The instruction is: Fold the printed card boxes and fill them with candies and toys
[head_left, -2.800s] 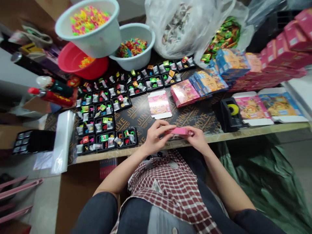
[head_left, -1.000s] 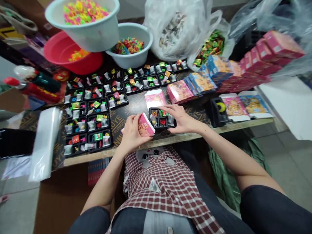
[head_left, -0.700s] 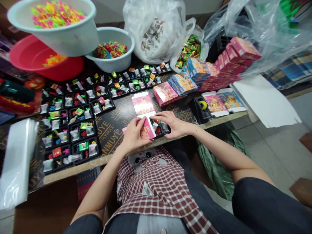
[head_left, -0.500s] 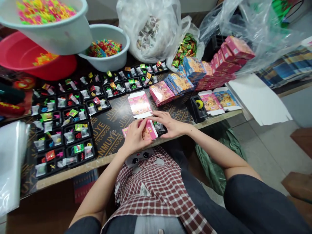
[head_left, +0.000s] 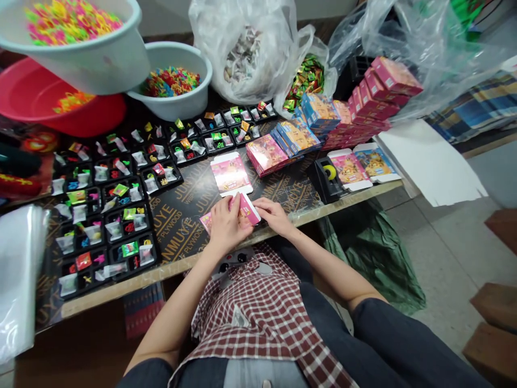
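Note:
A small pink printed box (head_left: 249,210) lies near the table's front edge, partly covered by my hands. My left hand (head_left: 228,222) is wrapped over its left part and grips it. At the box's right end, the bent fingers of my right hand (head_left: 273,214) pinch the end of the box. The black tray that showed there is out of sight. Just beyond my hands lies a flat pink carton (head_left: 231,173) with white flaps. Behind it to the right, pink boxes (head_left: 266,153) and blue boxes (head_left: 297,134) stand stacked.
Filled black trays (head_left: 130,226) cover the table's left side. Tubs of colourful pieces (head_left: 173,81) and clear bags (head_left: 242,59) stand at the back. A tape dispenser (head_left: 326,180) and flat cartons (head_left: 350,168) lie to the right. A plastic sheet stack (head_left: 18,280) hangs over the left edge.
The black tray at the box's right end has gone from sight, into the box as it appears. My right hand has drawn its fingers in to the box's end.

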`<action>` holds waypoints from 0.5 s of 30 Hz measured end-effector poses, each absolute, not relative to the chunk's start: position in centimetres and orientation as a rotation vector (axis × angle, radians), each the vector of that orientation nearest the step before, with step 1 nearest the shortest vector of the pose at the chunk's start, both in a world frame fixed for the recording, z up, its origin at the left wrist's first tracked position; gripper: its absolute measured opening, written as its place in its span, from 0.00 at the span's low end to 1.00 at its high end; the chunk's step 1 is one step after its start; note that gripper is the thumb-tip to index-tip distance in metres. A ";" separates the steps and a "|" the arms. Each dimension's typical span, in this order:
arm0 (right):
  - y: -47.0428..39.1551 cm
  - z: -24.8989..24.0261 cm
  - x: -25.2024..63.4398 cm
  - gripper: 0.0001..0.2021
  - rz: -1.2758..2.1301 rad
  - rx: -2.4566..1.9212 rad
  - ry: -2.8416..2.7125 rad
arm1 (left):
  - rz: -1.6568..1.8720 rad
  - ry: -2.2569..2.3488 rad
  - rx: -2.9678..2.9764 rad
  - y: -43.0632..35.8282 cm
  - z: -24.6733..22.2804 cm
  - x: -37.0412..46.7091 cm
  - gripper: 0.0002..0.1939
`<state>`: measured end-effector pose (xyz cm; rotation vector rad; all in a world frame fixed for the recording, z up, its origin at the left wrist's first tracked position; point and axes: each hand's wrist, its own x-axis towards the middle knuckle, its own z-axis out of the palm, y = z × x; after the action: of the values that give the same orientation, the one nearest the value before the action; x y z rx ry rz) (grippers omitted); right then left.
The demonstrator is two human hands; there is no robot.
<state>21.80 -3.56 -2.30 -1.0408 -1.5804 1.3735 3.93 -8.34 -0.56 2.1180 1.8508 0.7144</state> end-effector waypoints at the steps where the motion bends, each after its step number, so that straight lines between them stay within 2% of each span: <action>1: -3.4 -2.1 21.8 0.16 1.432 -1.027 -1.525 | 0.750 1.810 2.076 -8.2 -0.5 3.8 0.45; 5: -2.5 -1.4 21.5 0.22 1.585 -1.084 -1.083 | 1.037 1.395 1.726 -7.4 -0.4 3.4 0.44; 8: -2.3 -0.3 20.6 0.26 1.720 -1.042 -0.925 | 1.165 1.012 1.258 -6.9 -0.8 3.6 0.32; 12: -2.3 0.8 19.8 0.22 1.663 -1.015 -0.829 | 1.274 0.977 0.803 -6.8 -1.6 4.2 0.24; 15: -2.3 0.8 19.5 0.18 1.585 -1.103 -0.846 | 1.338 1.029 0.623 -7.2 -1.8 4.6 0.23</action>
<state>19.51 -2.26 0.77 -1.1031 -0.8458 1.5851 4.61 -7.18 -1.80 0.6231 1.0295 1.3380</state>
